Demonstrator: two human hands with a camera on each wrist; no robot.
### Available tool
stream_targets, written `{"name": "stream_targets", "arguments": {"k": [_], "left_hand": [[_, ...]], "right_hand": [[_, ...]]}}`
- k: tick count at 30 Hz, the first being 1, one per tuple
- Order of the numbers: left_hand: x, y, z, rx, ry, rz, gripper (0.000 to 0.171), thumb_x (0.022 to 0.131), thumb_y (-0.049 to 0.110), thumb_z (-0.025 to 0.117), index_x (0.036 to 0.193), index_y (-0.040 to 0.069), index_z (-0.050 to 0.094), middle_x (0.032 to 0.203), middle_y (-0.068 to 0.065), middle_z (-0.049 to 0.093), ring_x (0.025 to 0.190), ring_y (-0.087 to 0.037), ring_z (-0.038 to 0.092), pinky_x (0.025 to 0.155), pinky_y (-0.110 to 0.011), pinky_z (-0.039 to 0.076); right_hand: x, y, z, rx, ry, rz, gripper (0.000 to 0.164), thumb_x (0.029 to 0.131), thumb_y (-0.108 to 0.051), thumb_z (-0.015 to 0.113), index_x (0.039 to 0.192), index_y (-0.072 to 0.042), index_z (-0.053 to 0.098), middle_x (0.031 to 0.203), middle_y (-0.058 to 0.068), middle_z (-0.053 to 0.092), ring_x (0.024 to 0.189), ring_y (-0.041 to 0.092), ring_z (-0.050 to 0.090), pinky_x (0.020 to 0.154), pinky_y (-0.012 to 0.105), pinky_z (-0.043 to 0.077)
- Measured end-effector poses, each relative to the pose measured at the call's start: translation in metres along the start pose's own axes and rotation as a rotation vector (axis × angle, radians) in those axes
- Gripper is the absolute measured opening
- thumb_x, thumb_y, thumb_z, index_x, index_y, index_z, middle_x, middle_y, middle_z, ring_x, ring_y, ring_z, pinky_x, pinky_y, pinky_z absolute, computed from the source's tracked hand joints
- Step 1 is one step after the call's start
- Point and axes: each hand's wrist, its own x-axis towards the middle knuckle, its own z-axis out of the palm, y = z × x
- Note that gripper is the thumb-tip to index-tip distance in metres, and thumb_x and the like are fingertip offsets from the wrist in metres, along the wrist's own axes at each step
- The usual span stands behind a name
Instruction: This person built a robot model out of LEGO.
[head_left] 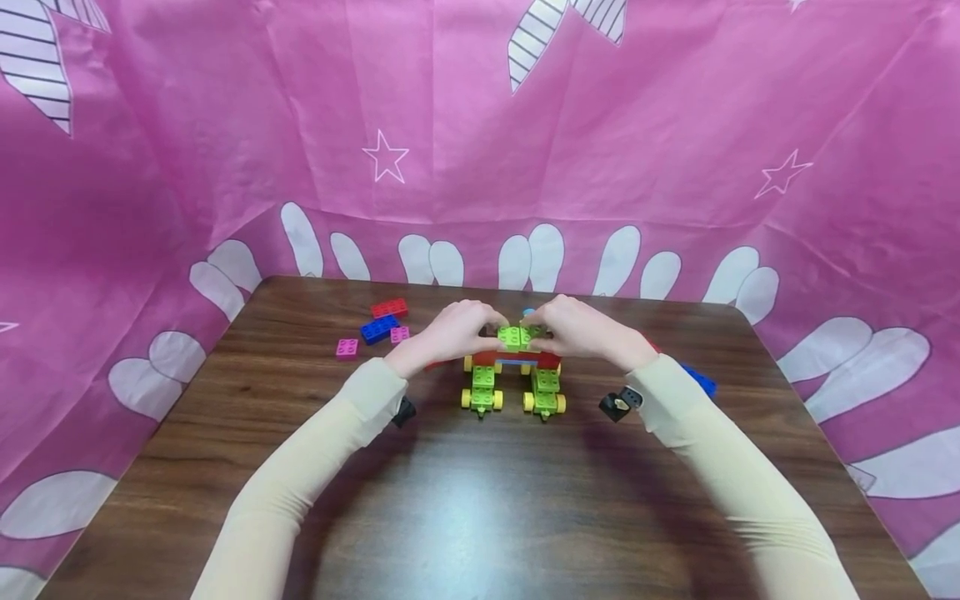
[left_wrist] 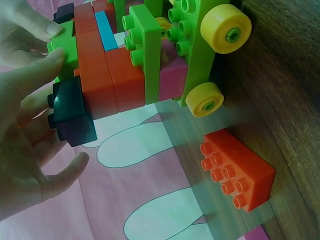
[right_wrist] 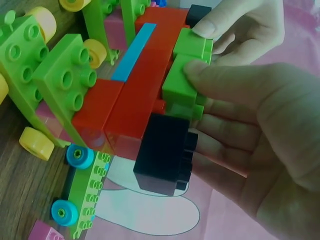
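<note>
"Yellow wheels (head_left: 560, 403): how many line the near side of your brick model (head_left: 516, 359)?"

"Four, two on each of two green bases (head_left: 482, 398). Atop the model, your left hand (head_left: 453, 332) pinches one green brick (right_wrist: 190, 42) and your right hand (head_left: 587, 330) pinches another (right_wrist: 180, 82) beside it; two black bricks (right_wrist: 162, 152) stand at its ends."

"And left of the model?"

"One red brick (left_wrist: 250, 175) just beside; farther left, two pink bricks (head_left: 347, 348), one blue brick (head_left: 380, 328), one more red (head_left: 389, 307). Behind the model hangs one pink cloth (head_left: 480, 167)."
</note>
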Motion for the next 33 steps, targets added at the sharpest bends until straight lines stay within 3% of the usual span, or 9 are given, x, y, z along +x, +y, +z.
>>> {"name": "stream_targets", "arguments": {"k": [4,7,11,16,22,29,33], "left_hand": [[0.000,0.001,0.001,0.006,0.008,0.000,0.037,0.089,0.032,0.074,0.120,0.011,0.073,0.117,-0.004,0.074,0.106,-0.019,0.070,0.092,-0.036,0.057],[0.000,0.001,-0.001,0.002,0.006,0.001,0.037,0.089,0.032,0.074,0.120,0.012,0.073,0.116,-0.004,0.075,0.105,-0.018,0.070,0.093,-0.036,0.057],[0.000,0.001,-0.001,-0.011,0.000,0.003,0.037,0.090,0.032,0.073,0.120,0.011,0.072,0.116,-0.004,0.075,0.105,-0.018,0.070,0.093,-0.036,0.057],[0.000,-0.001,-0.001,-0.026,-0.004,-0.004,0.037,0.090,0.031,0.073,0.121,0.011,0.072,0.118,-0.004,0.074,0.107,-0.018,0.069,0.094,-0.036,0.057],[0.000,0.000,-0.001,-0.030,-0.007,0.008,0.037,0.089,0.031,0.074,0.120,0.011,0.072,0.116,-0.004,0.075,0.105,-0.018,0.070,0.092,-0.036,0.057],[0.000,-0.001,-0.001,-0.033,-0.005,0.001,0.036,0.089,0.031,0.074,0.120,0.011,0.073,0.115,-0.004,0.075,0.105,-0.018,0.069,0.092,-0.035,0.057],[0.000,-0.002,-0.002,-0.026,-0.008,-0.002,0.037,0.090,0.031,0.074,0.120,0.011,0.072,0.116,-0.004,0.075,0.106,-0.019,0.069,0.092,-0.036,0.057]], "right_hand": [[-0.001,-0.003,-0.002,-0.032,0.000,0.010,0.011,0.085,-0.013,0.077,0.094,-0.009,0.074,0.075,-0.001,0.069,0.060,0.006,0.053,0.064,0.027,0.054],[-0.001,-0.007,-0.003,-0.070,0.000,0.025,0.008,0.084,-0.013,0.078,0.084,-0.011,0.070,0.067,-0.004,0.062,0.059,0.006,0.048,0.060,0.025,0.048],[-0.001,-0.011,-0.005,-0.077,-0.013,0.040,0.018,0.083,-0.012,0.078,0.074,-0.014,0.063,0.062,-0.006,0.052,0.059,0.008,0.043,0.058,0.025,0.040],[0.000,-0.009,-0.006,-0.056,-0.023,0.015,0.008,0.084,-0.013,0.079,0.089,-0.011,0.073,0.071,-0.005,0.065,0.061,0.006,0.053,0.062,0.026,0.051],[0.001,-0.004,-0.008,-0.028,-0.047,0.031,0.024,0.085,-0.017,0.078,0.107,-0.008,0.076,0.085,0.001,0.075,0.062,0.005,0.056,0.065,0.028,0.055],[0.002,-0.007,-0.009,-0.056,-0.029,0.012,0.014,0.082,-0.014,0.080,0.094,-0.009,0.076,0.070,-0.003,0.065,0.059,0.006,0.049,0.060,0.026,0.049],[0.003,-0.011,-0.008,-0.069,-0.018,0.052,0.011,0.081,-0.015,0.082,0.088,-0.011,0.075,0.073,-0.003,0.069,0.059,0.006,0.054,0.062,0.027,0.051]]}}
